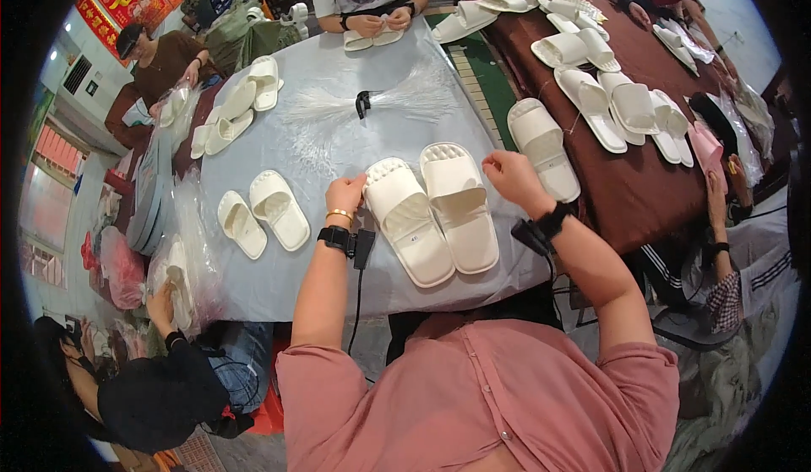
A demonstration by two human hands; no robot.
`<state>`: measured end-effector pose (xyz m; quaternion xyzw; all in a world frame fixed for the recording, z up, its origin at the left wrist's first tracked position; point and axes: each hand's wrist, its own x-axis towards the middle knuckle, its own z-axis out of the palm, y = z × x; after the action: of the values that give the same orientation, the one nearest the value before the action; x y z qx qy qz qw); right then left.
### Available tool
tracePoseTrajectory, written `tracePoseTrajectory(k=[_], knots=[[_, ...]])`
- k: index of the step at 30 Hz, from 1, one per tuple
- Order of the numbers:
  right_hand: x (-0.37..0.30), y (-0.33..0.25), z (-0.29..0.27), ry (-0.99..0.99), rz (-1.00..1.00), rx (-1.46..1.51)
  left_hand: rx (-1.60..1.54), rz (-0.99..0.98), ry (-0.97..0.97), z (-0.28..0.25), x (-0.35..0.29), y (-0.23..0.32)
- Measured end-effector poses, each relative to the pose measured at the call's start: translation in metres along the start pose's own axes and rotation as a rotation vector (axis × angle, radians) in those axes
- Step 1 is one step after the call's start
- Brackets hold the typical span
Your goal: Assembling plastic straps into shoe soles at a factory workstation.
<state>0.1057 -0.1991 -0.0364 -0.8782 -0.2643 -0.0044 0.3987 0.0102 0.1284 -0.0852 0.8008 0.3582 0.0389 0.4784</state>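
Left hand [345, 196]: fingers bent, tips at the upper left edge of the centre pair [416, 229] of white slippers, seemingly touching; can't tell if pinching. Right hand [512, 178]: fingers curled in together, just right of the centre pair's toe end, apart from it; no object visible in it.

Centre pair: on the grey-covered tabletop [329, 286], in front of the person, soles down, side by side, toes away. Progress, judged: matched and lined up looks done; no tie or wrapping seen around it, so handling looks unfinished. What remains can't be told.

Further out: clear strip bundle [410, 100] with a black band [363, 105], beyond the centre pair, apart from it. Smaller slipper pair [281, 212] left of it, loose. Another slipper [541, 141] to its right. More slippers [629, 105] farther right, on a brown cloth [650, 193]. Co-worker's hands [367, 26] at slippers, far beyond.
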Motion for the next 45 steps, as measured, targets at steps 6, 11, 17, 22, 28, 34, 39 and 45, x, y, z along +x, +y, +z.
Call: tracePoseTrajectory(k=[6, 11, 17, 22, 28, 34, 39, 45], knots=[[0.049, 0.028, 0.008, -0.168, 0.251, -0.088, 0.104, 0.072, 0.088, 0.005, 0.015, -0.009], [0.076, 0.023, 0.026, -0.206, 0.304, -0.305, 0.087, 0.043, 0.077, 0.009, 0.022, -0.012], [0.089, -0.004, 0.028, -0.397, 0.441, -0.309, 0.078, 0.033, 0.142, 0.012, 0.025, -0.021], [0.098, 0.014, 0.04, -0.432, 0.331, -0.437, 0.111, 0.057, 0.16, 0.012, 0.025, -0.023], [0.094, 0.026, 0.042, -0.322, 0.323, -0.39, 0.132, 0.169, 0.329, 0.016, 0.007, -0.011], [0.087, 0.006, 0.049, -0.083, 0.2, 0.446, -0.313, 0.393, 0.296, 0.019, -0.018, 0.017], [0.071, -0.029, 0.065, -0.156, 0.111, 0.823, -0.604, 0.435, 0.01, 0.041, -0.036, 0.044], [0.049, -0.029, 0.092, -0.235, 0.098, 0.92, -0.335, 0.493, -0.01, 0.063, -0.036, 0.04]])
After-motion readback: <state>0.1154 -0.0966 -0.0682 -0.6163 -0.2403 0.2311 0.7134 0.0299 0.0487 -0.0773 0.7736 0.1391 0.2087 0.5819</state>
